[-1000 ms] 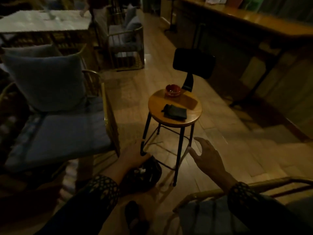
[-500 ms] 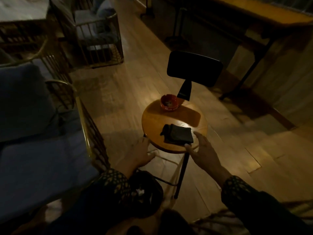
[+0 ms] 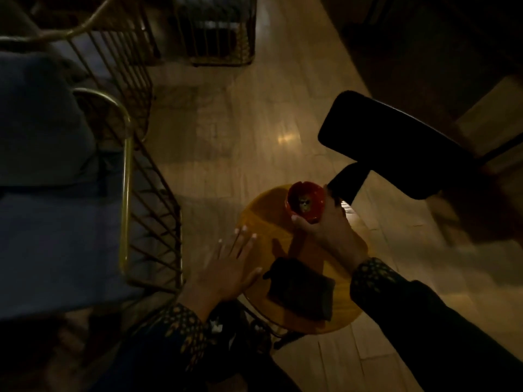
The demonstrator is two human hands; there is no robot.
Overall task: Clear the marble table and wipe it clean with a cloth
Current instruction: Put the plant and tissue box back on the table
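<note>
I have my right hand curled around the red ashtray over the round wooden stool, presumably to carry it off, my left hand flat beside the folded dark cloth.

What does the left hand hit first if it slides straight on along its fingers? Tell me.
Probably nothing solid: the left hand points up past the wooden stool seat edge, and beyond lies bare floor. Depth is unclear in this dim view.
</note>
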